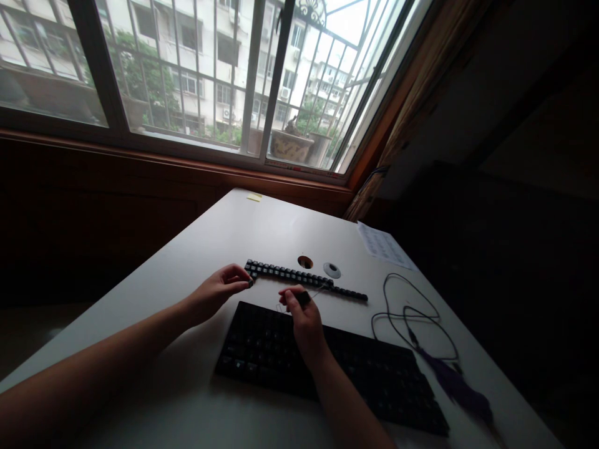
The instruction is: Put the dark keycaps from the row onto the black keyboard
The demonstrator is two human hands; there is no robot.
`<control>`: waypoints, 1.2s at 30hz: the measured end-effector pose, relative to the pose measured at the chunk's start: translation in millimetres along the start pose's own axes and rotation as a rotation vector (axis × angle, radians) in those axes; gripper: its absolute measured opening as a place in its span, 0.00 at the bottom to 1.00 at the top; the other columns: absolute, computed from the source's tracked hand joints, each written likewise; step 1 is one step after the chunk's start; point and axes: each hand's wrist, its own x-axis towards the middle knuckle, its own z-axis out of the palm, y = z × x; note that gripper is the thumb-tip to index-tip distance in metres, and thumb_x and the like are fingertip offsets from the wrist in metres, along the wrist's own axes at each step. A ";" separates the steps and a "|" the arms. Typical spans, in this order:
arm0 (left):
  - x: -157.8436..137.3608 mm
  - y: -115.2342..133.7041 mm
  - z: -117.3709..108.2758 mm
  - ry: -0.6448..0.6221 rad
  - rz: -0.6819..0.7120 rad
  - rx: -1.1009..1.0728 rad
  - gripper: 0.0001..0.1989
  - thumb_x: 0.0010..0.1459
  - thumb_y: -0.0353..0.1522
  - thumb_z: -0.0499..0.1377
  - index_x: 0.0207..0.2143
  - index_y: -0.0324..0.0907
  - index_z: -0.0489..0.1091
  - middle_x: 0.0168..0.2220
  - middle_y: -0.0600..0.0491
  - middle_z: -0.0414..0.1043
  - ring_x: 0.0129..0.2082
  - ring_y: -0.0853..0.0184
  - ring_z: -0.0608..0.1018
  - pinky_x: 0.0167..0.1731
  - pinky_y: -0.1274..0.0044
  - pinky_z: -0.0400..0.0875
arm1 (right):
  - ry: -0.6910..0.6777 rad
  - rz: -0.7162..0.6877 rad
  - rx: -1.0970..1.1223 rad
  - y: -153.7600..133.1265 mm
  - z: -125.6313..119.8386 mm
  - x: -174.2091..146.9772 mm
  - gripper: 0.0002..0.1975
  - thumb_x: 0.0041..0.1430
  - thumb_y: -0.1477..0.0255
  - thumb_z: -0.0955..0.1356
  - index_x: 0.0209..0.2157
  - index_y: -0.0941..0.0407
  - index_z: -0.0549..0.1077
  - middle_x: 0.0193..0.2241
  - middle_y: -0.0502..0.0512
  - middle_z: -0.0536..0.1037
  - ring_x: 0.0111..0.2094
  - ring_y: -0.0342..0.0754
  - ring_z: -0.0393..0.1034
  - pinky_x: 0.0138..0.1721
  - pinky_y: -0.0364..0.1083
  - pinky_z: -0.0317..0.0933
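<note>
My left hand [224,287] is closed in a pinch on a small black keycap [251,282], at the left end of the rows of loose keycaps [285,272] laid out on the table. My right hand [304,318] is closed around a wire keycap puller [304,298] with a dark handle. Its thin wires stick out on both sides of the fingers. Beneath the right hand and forearm lies a black keyboard [374,368], partly covered by them. Its upper part is too dark to show which keys are in place.
A white table [154,368] bears everything. Behind the keycaps are a round cable hole [306,262] and a grey round cover [332,270]. To the right lie a looped black cable [388,312], a dark purple item [453,380] and printed paper [384,245]. A yellow note [254,197] sits near the window.
</note>
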 end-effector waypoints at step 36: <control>-1.3 0.5 -0.7 -0.003 0.056 0.017 0.12 0.53 0.36 0.67 0.35 0.41 0.68 0.40 0.51 0.72 0.40 0.66 0.72 0.43 0.73 0.63 | -0.016 0.012 0.010 0.0 0.5 -0.6 0.10 0.64 0.63 0.65 0.36 0.55 0.74 0.30 0.52 0.74 0.34 0.48 0.69 0.37 0.46 0.61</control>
